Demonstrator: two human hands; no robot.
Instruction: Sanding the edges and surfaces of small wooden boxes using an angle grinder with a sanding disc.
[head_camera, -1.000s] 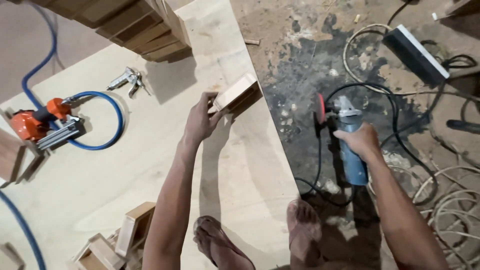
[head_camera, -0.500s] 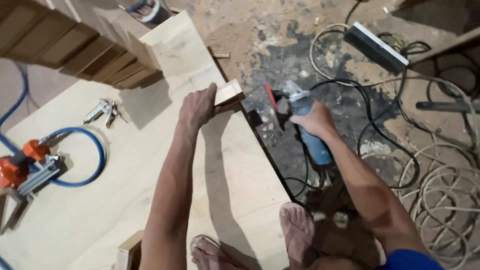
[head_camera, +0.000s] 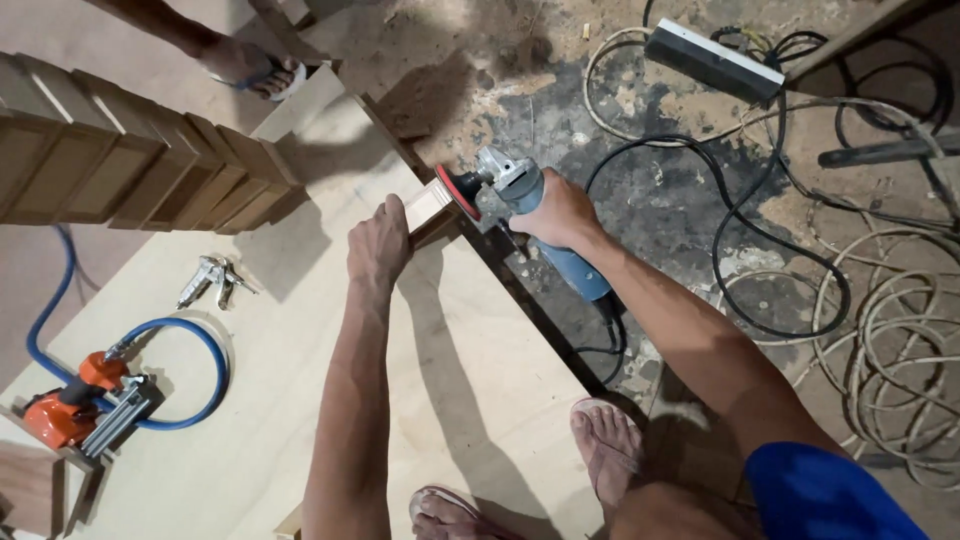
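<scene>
Left hand (head_camera: 378, 247) grips a wooden block (head_camera: 430, 205) at the plywood sheet (head_camera: 300, 380) edge; right hand (head_camera: 560, 212) clasps a blue grinder (head_camera: 530, 210), cables (head_camera: 800, 290) coiled nearby.

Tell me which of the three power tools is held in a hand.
The blue grinder, gripped by the right hand. The orange nailer and the silver air gun lie untouched on the plywood sheet.

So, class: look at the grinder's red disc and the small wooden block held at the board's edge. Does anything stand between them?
Nothing visible does. The left hand pins the wooden block at the edge of the plywood board, fingers on its near side. The right hand holds the angle grinder, whose red disc sits right against the block's exposed end.
</scene>
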